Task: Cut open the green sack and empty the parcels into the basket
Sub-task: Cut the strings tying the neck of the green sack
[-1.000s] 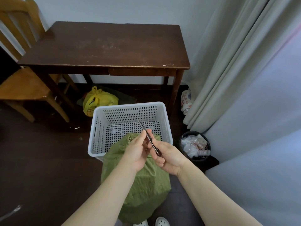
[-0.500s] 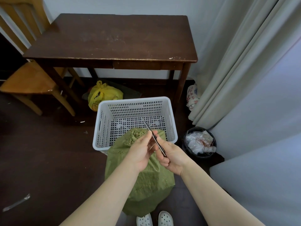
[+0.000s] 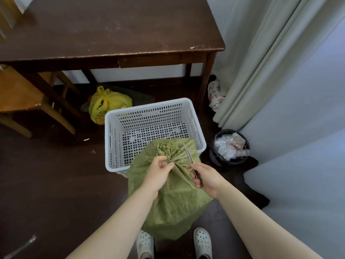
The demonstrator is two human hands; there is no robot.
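**A:** Where's the sack?

**B:** Green sack (image 3: 173,193) stands on the dark wood floor (image 3: 46,193), between the person's white perforated clogs (image 3: 202,243) and the white basket (image 3: 115,139). Its gathered neck leans over the basket's near rim. Frayed green strands bunch at the tied top.

**A:** Hands?

**B:** Left hand (image 3: 158,173) closed on the bunched neck, fingers (image 3: 161,161) curled tight around the strands. Right hand (image 3: 206,179) wrapped around the dark handle of a blade (image 3: 189,154); the metal runs up and away from the hand, lying on the sack cloth just right of the tie. Knife or scissors, cannot tell.

**A:** Basket contents?

**B:** Perforated floor visible, nothing resting on the part in view. Near edge hidden by the sack.

**A:** Surroundings?

**B:** Dark brown counter (image 3: 112,34) behind the basket, top scuffed, paint chipped at the front right edge. Yellow plastic bag (image 3: 108,104) on the floor beneath it, just left of the basket's far corner. Wooden chair (image 3: 20,90) at left, seat tucked partly under the counter. Right of the basket, a small black bin (image 3: 214,157) lined with white plastic, holding scraps and reddish string. Pale curtain (image 3: 261,62) hangs down the right side; a printed white bag (image 3: 214,94) sits at its foot beside the counter leg. Small pale scraps dot the floor at left.
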